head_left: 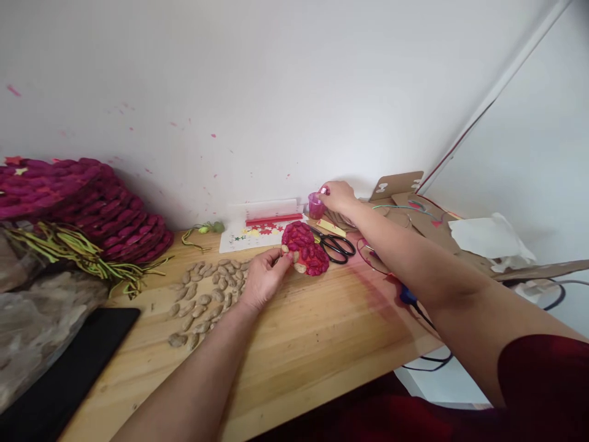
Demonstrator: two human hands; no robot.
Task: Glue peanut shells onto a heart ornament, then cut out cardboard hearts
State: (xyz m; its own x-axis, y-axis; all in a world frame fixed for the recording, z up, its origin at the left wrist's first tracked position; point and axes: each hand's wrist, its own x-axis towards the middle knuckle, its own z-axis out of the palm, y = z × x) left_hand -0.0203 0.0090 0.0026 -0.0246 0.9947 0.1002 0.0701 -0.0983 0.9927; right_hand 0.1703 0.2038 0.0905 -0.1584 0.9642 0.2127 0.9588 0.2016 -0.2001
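The left hand (264,276) pinches the edge of the red shell disc (307,245) lying on the table (322,331), which is probably light, stiff and brittle and best held by the rim, while the right hand (339,196) closes its fingertips on the pink cup (315,206) behind.

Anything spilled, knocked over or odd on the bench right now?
Pink flecks are spattered across the white wall, far above the pink cup that the right hand touches. The cup stands upright; no spill shows. The left hand pinches the red shell piece beside loose shells.
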